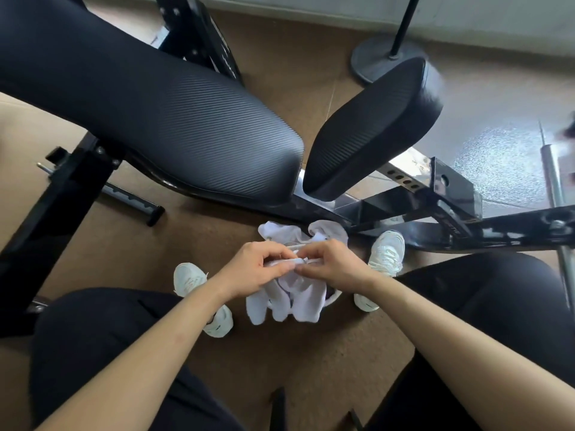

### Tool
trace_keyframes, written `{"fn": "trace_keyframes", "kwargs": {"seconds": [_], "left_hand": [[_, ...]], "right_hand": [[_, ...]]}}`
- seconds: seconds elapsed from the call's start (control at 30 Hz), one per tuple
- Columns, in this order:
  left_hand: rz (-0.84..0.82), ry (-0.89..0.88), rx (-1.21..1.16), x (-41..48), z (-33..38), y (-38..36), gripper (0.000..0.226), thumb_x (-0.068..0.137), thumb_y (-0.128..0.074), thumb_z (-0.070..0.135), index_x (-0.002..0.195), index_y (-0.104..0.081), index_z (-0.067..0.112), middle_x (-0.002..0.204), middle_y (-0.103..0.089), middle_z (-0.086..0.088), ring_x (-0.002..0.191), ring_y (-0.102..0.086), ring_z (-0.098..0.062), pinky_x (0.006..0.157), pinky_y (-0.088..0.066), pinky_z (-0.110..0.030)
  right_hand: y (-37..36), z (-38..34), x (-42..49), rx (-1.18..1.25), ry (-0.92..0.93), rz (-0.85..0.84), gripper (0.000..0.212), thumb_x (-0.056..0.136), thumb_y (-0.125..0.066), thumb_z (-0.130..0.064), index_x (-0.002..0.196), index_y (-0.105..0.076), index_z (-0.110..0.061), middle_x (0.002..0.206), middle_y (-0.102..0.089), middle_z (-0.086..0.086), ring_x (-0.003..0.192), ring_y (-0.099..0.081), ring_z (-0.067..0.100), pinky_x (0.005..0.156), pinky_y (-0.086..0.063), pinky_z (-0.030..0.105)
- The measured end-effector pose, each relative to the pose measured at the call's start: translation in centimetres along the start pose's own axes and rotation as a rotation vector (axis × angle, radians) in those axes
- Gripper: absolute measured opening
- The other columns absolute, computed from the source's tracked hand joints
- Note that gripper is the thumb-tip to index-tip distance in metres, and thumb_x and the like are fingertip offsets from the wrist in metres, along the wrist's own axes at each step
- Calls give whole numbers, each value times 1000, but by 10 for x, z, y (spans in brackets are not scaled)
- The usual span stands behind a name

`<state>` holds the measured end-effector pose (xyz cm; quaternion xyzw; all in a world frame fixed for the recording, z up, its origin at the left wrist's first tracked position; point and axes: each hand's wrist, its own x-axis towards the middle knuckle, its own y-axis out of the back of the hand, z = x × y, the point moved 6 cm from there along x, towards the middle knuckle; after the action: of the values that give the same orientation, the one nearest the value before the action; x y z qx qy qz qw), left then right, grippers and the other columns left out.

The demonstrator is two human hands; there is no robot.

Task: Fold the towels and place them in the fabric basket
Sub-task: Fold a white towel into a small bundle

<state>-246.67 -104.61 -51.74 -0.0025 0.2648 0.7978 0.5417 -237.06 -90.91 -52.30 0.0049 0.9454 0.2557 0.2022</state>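
a gym or home workout room, viewed from above by a seated person. a weight bench fills the upper half: a long black ribbed back pad (174,126) and a shorter seat pad (373,132), both tilted, mounted on a black steel frame (413,209) with a row of adjustment holes. a metal barbell bar (553,188) lies at the right edge. a round black stand base (376,60) with an upright pole sits near the pale wall. the floor (298,353) is brown and speckled, like rubber gym matting. the person wears white trainers (387,251).
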Motion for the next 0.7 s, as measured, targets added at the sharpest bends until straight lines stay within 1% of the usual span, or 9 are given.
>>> {"fn": "trace_keyframes", "kwargs": {"seconds": [0.07, 0.1, 0.17, 0.23, 0.3, 0.43, 0.53, 0.57, 0.7], "left_hand": [[-4, 8, 24, -8, 0, 0, 12, 94, -71, 32, 105, -76, 33, 93, -71, 12, 85, -66, -9, 71, -53, -22], [-2, 19, 52, -11, -1, 1, 10, 93, -72, 33, 103, -74, 34, 90, -70, 12, 81, -65, -10, 68, -51, -22], [-8, 55, 91, -16, -6, 3, 5, 92, -74, 34, 96, -72, 35, 86, -68, 12, 77, -62, -11, 66, -51, -24], [-14, 83, 93, -22, -10, 6, 3, 91, -75, 35, 91, -71, 35, 84, -67, 12, 76, -62, -11, 66, -51, -25], [-10, 81, 96, -29, -12, 10, 8, 91, -75, 35, 85, -70, 36, 81, -66, 13, 73, -61, -6, 67, -49, -24], [25, 116, 142, -45, -20, 19, 6, 91, -75, 35, 87, -71, 34, 84, -68, 10, 76, -62, -6, 70, -50, -28], [50, 159, 151, -61, -33, 26, 6, 92, -74, 36, 88, -73, 32, 84, -72, 7, 83, -67, -17, 77, -55, -44], [70, 172, 150, -66, -38, 29, 6, 92, -73, 36, 87, -73, 32, 85, -72, 7, 84, -67, -18, 78, -55, -45], [207, 218, 74, -80, -46, 35, 13, 95, -71, 27, 82, -72, 30, 79, -70, 5, 77, -61, -12, 74, -48, -35]], "right_hand": [[7, -3, -3, -25, -10, 7, 14, 92, -73, -35, 99, -77, -23, 87, -71, -11, 80, -65, 7, 68, -50, 23], [13, -5, -5, -34, -13, 22, 13, 92, -73, -34, 96, -77, -22, 84, -71, -4, 76, -64, 10, 66, -49, 26], [23, -6, -12, 0, -28, 67, 12, 92, -74, -33, 93, -77, -21, 85, -72, 5, 72, -63, 13, 66, -49, 29], [34, -6, -20, 68, -38, 132, 11, 92, -74, -31, 90, -77, -20, 85, -72, 2, 73, -62, 7, 70, -50, 27], [42, -4, -30, 172, -58, 211, 11, 92, -75, -30, 87, -76, -21, 79, -71, -3, 71, -61, 2, 70, -49, 24], [59, 3, -48, 389, -107, 431, 18, 93, -74, -28, 87, -75, -12, 72, -70, 2, 63, -61, 4, 60, -47, 17], [72, 17, -60, 552, -157, 607, 21, 92, -73, -24, 88, -73, -3, 72, -66, 7, 66, -58, 16, 63, -46, 28], [75, 23, -63, 587, -183, 658, 21, 92, -73, -23, 88, -73, -3, 74, -66, 9, 69, -58, 19, 66, -47, 32], [75, 35, -71, 568, -229, 710, 15, 91, -73, -23, 89, -75, -8, 79, -68, 12, 73, -61, 21, 69, -49, 37]]}}
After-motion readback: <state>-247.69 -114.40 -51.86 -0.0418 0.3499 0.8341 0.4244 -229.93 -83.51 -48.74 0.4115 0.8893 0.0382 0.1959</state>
